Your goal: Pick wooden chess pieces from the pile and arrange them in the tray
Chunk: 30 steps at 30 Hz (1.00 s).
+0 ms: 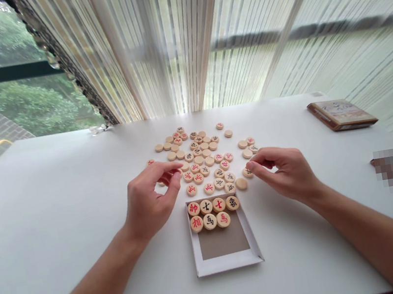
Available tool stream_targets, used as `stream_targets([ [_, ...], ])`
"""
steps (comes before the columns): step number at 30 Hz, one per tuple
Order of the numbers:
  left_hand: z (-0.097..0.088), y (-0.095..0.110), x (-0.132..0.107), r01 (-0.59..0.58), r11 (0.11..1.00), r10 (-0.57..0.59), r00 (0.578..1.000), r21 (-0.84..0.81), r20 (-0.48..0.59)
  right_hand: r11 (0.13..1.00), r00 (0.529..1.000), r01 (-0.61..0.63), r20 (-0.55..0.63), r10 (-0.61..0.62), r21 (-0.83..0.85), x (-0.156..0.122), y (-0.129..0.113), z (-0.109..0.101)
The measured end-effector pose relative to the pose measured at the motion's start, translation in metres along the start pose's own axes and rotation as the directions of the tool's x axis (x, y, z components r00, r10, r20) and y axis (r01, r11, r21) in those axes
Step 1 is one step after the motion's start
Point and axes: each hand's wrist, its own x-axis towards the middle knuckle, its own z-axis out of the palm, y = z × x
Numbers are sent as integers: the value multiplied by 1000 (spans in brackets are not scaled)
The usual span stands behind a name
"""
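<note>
Black-marked piece: The round wooden piece point(247, 173) is lying on the table point(59, 198), at the tips of the right thumb and pointing finger, which are partly hiding it.
Right hand: The right hand point(290, 172) is bringing thumb and finger close together at that piece's edge; I cannot tell if they are pinching it.
Left hand: The left hand point(148, 199) is curling its fingers, with thumb and pointing finger nearly meeting beside a plain-topped piece point(185, 166); I cannot tell if they are holding anything.
Loose pieces: Many more loose pieces point(197, 152) are lying scattered between and beyond the hands, some showing red or black marks.
White tray: Nearer the person, the white tray point(230, 266) is holding seven marked pieces point(210, 222), four in the top row and three below.
Box: A flat brown box point(343, 113) is resting far off to the right.
Window: Stringy curtains point(179, 35) are hanging behind the table, and green trees point(26, 107) are showing at the left.
</note>
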Motion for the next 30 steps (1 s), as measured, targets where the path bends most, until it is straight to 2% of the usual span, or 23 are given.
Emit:
stream_targets([
  [4,-2,-5,2,31,999,-31,1000,15,1,997,997,-82,-12,82,16,0,7,1],
  [9,-3,-7,2,46,999,-46,999,18,3,992,992,-124,-28,124,17,1,10,1],
  [19,-2,-9,3,82,996,-82,997,21,4,987,986,-159,-52,160,20,3,17,1],
  [30,-2,-6,3,66,998,-66,998,25,12,984,984,-175,-14,175,17,2,17,1],
])
